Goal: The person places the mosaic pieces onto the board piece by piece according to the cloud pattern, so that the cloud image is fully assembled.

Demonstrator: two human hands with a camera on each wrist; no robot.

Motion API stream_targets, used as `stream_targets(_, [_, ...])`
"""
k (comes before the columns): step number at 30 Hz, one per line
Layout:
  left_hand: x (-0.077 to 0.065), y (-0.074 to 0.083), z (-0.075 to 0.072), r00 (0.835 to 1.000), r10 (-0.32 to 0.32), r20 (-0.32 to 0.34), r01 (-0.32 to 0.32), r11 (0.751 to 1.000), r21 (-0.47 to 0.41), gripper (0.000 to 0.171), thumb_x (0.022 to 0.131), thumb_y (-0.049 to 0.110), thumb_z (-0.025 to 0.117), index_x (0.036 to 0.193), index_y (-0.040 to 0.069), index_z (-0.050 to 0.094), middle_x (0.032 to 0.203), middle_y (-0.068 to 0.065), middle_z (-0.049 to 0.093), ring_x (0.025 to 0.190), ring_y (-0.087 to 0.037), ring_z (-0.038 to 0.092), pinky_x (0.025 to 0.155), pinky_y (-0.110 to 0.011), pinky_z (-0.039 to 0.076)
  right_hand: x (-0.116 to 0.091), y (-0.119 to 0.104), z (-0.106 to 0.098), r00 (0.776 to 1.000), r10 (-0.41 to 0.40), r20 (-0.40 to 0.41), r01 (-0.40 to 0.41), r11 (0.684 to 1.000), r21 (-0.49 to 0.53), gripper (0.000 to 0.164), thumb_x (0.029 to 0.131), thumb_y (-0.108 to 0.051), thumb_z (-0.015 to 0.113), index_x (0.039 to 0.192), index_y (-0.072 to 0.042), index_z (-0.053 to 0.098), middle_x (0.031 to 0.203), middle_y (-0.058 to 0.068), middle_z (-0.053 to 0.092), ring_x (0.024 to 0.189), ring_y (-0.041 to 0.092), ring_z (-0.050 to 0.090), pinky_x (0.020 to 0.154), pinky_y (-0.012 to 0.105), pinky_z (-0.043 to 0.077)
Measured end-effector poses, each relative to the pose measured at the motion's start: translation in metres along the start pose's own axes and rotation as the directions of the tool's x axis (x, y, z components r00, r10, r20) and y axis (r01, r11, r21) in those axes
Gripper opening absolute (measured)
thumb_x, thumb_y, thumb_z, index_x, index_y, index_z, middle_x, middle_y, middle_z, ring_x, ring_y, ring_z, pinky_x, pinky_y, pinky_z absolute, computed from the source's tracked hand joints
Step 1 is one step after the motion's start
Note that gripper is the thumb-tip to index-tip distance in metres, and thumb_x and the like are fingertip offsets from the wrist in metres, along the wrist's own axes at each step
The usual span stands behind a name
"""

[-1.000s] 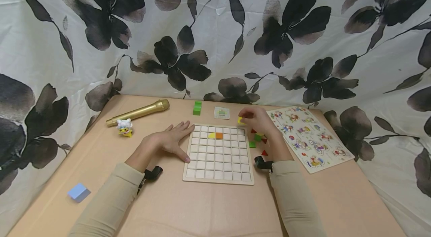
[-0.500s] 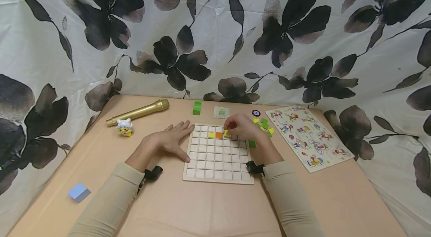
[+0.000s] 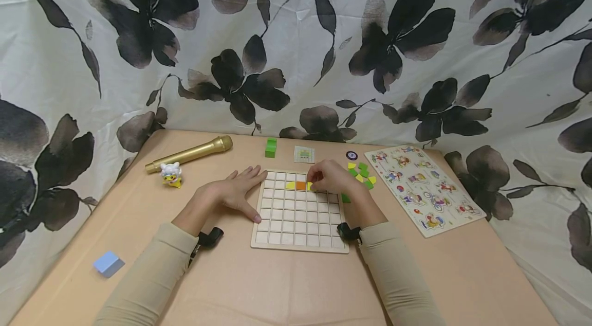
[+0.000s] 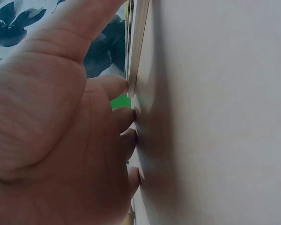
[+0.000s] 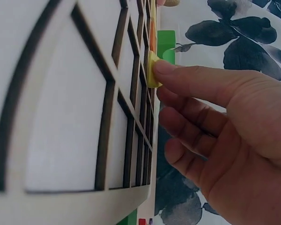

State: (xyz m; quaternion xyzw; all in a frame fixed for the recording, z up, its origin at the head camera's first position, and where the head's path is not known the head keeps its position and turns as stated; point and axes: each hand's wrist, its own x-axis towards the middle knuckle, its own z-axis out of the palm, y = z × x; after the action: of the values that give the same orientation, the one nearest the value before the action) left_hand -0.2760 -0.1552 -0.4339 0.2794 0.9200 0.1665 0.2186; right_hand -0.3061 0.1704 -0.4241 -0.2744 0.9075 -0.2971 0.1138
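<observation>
A pale wooden grid board lies in the middle of the table. In its second row from the back, a yellow piece and an orange square tile sit side by side. My right hand pinches a small yellow tile between thumb and forefinger, right at the cell beside the orange one. The other right fingers are bent in the right wrist view. My left hand rests with fingers spread at the board's left edge, its thumb and a fingertip touching the frame.
Loose green tiles and yellow pieces lie right of the board, near a picture board and a round disc. Behind stand a pattern card and green blocks. At left are a gold microphone, figurine and blue block.
My right hand has carried the yellow tile leftward from beyond the board's right back corner to the cell beside the orange tile. My left hand has stayed put.
</observation>
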Motion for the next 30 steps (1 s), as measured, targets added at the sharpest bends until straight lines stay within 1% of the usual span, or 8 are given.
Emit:
stream_targets(6, [0.0, -0.001, 0.001, 1.0, -0.001, 0.003, 0.001, 1.0, 0.001, 0.134, 0.072, 0.068, 0.084, 0.169, 0.012, 0.01, 0.175, -0.018, -0.003, 0.163, -0.039, -0.004, 0.129, -0.063, -0.001, -0.001, -0.001, -0.001, 0.999, 0.013, 0.037, -0.012, 1.0, -0.01, 0.011, 0.089, -0.007, 0.082, 0.1, -0.008, 0.078, 0.088, 0.0, 0.071, 0.08, 0.015, 0.06, 0.072, 0.027, 0.053])
stream_targets(10, [0.0, -0.001, 0.001, 1.0, -0.003, 0.001, 0.003, 1.0, -0.003, 0.134, 0.072, 0.068, 0.085, 0.169, 0.013, 0.01, 0.176, -0.017, -0.003, 0.163, -0.039, -0.004, 0.13, -0.063, -0.001, -0.003, 0.003, -0.004, 1.0, 0.027, 0.007, -0.027, 0.999, 0.021, 0.016, 0.092, -0.01, 0.08, 0.107, -0.009, 0.078, 0.094, 0.001, 0.072, 0.085, 0.016, 0.061, 0.075, 0.029, 0.053])
stream_targets(12, [0.0, -0.001, 0.001, 1.0, -0.004, 0.001, 0.004, 1.0, -0.004, 0.134, 0.072, 0.068, 0.085, 0.169, 0.013, 0.01, 0.176, -0.017, -0.003, 0.163, -0.039, -0.004, 0.13, -0.063, -0.001, -0.006, 0.005, -0.01, 0.999, 0.031, -0.04, -0.03, 0.999, 0.035, 0.021, 0.094, -0.013, 0.077, 0.115, -0.008, 0.077, 0.102, 0.003, 0.073, 0.09, 0.018, 0.061, 0.078, 0.032, 0.053])
stream_targets(14, [-0.001, 0.0, 0.001, 1.0, -0.003, 0.001, 0.003, 1.0, -0.004, 0.134, 0.072, 0.068, 0.085, 0.169, 0.013, 0.01, 0.175, -0.018, -0.003, 0.163, -0.039, -0.004, 0.13, -0.063, -0.001, -0.01, 0.008, -0.017, 0.993, 0.03, -0.11, -0.025, 0.999, 0.043, 0.027, 0.097, -0.015, 0.075, 0.122, -0.009, 0.075, 0.112, 0.008, 0.073, 0.096, 0.021, 0.061, 0.081, 0.034, 0.052])
stream_targets(17, [-0.001, 0.0, 0.0, 1.0, -0.002, 0.001, 0.002, 1.0, -0.004, 0.134, 0.072, 0.068, 0.085, 0.169, 0.012, 0.01, 0.175, -0.018, -0.003, 0.163, -0.039, -0.004, 0.129, -0.063, -0.001, -0.019, 0.013, -0.032, 0.973, 0.03, -0.227, -0.018, 0.998, 0.057, 0.031, 0.098, -0.017, 0.073, 0.128, -0.01, 0.073, 0.124, 0.015, 0.072, 0.1, 0.024, 0.063, 0.08, 0.037, 0.053])
stream_targets(20, [-0.001, 0.0, -0.001, 1.0, -0.004, 0.002, 0.004, 1.0, -0.004, 0.134, 0.072, 0.068, 0.085, 0.169, 0.013, 0.01, 0.176, -0.017, -0.004, 0.163, -0.038, -0.005, 0.13, -0.062, -0.001, -0.028, 0.021, -0.046, 0.947, 0.065, -0.313, -0.04, 0.995, 0.086, 0.033, 0.099, -0.018, 0.072, 0.131, -0.012, 0.071, 0.128, 0.018, 0.071, 0.102, 0.028, 0.063, 0.078, 0.037, 0.054])
stream_targets(25, [-0.001, 0.002, -0.002, 1.0, -0.007, 0.003, 0.007, 1.0, -0.005, 0.134, 0.072, 0.068, 0.085, 0.169, 0.013, 0.01, 0.176, -0.016, -0.004, 0.163, -0.037, -0.005, 0.13, -0.062, -0.001, -0.04, 0.04, -0.06, 0.918, 0.144, -0.369, -0.114, 0.988, 0.102, 0.035, 0.101, -0.019, 0.069, 0.135, -0.01, 0.068, 0.128, 0.019, 0.07, 0.107, 0.031, 0.063, 0.077, 0.034, 0.054])
stream_targets(30, [-0.002, 0.002, -0.002, 1.0, -0.002, 0.0, 0.002, 1.0, -0.012, 0.134, 0.072, 0.067, 0.085, 0.169, 0.012, 0.011, 0.176, -0.017, -0.003, 0.163, -0.039, -0.004, 0.129, -0.064, -0.001, -0.042, 0.064, -0.058, 0.908, 0.165, -0.384, -0.146, 0.986, 0.079, 0.029, 0.102, -0.013, 0.068, 0.129, -0.003, 0.07, 0.126, 0.022, 0.069, 0.103, 0.032, 0.061, 0.075, 0.033, 0.054])
